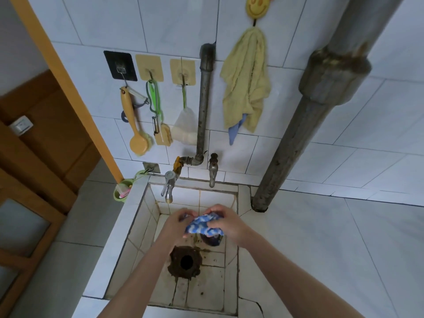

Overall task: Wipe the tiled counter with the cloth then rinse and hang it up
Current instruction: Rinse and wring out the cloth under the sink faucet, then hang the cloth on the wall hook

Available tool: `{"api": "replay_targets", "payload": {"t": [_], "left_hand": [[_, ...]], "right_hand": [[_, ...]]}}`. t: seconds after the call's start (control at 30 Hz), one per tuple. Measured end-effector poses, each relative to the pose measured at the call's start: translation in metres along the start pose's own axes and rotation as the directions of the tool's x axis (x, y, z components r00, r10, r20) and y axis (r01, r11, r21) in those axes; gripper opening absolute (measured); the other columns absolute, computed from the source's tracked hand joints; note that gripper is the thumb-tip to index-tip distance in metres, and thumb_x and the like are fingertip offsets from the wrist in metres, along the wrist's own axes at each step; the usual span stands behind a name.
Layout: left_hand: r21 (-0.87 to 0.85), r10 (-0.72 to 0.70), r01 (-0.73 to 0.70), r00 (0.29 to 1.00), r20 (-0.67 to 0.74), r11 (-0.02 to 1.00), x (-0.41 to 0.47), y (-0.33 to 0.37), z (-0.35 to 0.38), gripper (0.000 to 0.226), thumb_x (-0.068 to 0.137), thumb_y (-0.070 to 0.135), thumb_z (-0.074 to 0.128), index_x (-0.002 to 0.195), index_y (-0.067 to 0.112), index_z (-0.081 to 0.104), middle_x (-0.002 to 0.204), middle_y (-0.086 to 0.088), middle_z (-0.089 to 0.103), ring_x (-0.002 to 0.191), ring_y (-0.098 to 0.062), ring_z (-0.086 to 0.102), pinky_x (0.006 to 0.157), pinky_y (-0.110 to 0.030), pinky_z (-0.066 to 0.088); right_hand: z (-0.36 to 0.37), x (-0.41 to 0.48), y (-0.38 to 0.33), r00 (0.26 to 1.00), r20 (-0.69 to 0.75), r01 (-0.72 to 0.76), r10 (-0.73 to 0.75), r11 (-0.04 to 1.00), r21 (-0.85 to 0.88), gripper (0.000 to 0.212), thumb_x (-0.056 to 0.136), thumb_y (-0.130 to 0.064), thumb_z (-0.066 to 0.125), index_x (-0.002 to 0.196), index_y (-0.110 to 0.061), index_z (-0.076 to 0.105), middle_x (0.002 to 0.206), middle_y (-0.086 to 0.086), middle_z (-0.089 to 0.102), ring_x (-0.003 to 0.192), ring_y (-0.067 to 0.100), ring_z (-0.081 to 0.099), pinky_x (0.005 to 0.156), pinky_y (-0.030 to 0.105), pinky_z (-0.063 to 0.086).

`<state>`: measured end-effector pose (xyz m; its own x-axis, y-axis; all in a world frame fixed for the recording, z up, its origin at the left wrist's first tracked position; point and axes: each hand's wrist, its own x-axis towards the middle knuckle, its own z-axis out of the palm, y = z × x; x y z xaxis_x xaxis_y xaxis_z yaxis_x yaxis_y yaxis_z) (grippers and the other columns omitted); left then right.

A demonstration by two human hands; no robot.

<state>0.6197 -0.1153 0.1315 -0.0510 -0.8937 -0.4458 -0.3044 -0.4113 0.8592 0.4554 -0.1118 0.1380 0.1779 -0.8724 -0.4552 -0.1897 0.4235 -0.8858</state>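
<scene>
A blue-and-white patterned cloth (203,226) is bunched between both hands over the tiled sink (137,216). My left hand (177,222) grips its left end with curled fingers. My right hand (226,222) grips the right side from above. A darker end of the cloth hangs down below my right hand. The white tiled counter (321,249) lies to the right of the sink. Two taps, a chrome tap (168,185) and a dull metal tap (213,173), stick out over the back of the sink; no water is seen running.
A dark drain hole (185,261) sits in the sink floor. On wall hooks hang a yellow towel (246,86), a brush (135,125), peelers and a white net sponge (184,127). A thick grey pipe (305,125) rises at the counter's back. A green cup (122,190) hangs left of the sink.
</scene>
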Motion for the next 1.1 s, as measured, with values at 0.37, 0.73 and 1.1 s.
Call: {"api": "replay_targets", "payload": {"t": [0.37,0.73,1.1], "left_hand": [[0.41,0.183,-0.289,0.943,0.278,0.865,0.0,0.057,0.003,0.025,0.083,0.036,0.066,0.1,0.019,0.06,0.094,0.0,0.063,0.086,-0.016,0.06,0.07,-0.02,0.049],[0.364,0.351,-0.509,0.837,0.42,0.78,-0.028,0.154,0.095,0.016,0.093,0.021,0.054,0.108,0.02,0.05,0.086,0.001,0.056,0.073,-0.009,0.054,0.062,-0.013,0.042],[0.385,0.54,-0.7,0.711,0.45,0.601,-0.071,0.298,0.247,0.027,0.08,0.038,0.071,0.092,0.024,0.05,0.082,0.006,0.056,0.079,-0.015,0.054,0.064,-0.023,0.04]], "right_hand": [[-0.043,-0.02,-0.025,0.993,-0.097,0.084,-0.071,0.987,0.137,0.017,0.088,-0.002,0.059,0.105,-0.002,0.058,0.118,0.02,0.059,0.107,0.033,0.061,0.09,0.039,0.054],[-0.152,-0.098,-0.075,0.95,-0.232,0.189,-0.209,0.976,-0.105,0.019,0.082,-0.003,0.067,0.096,-0.016,0.063,0.104,0.01,0.062,0.091,0.02,0.063,0.074,0.025,0.057],[-0.326,-0.199,-0.128,0.843,-0.337,0.358,-0.419,0.905,-0.23,0.023,0.08,0.006,0.064,0.101,-0.003,0.064,0.098,0.015,0.066,0.082,0.023,0.065,0.073,0.028,0.057]]}}
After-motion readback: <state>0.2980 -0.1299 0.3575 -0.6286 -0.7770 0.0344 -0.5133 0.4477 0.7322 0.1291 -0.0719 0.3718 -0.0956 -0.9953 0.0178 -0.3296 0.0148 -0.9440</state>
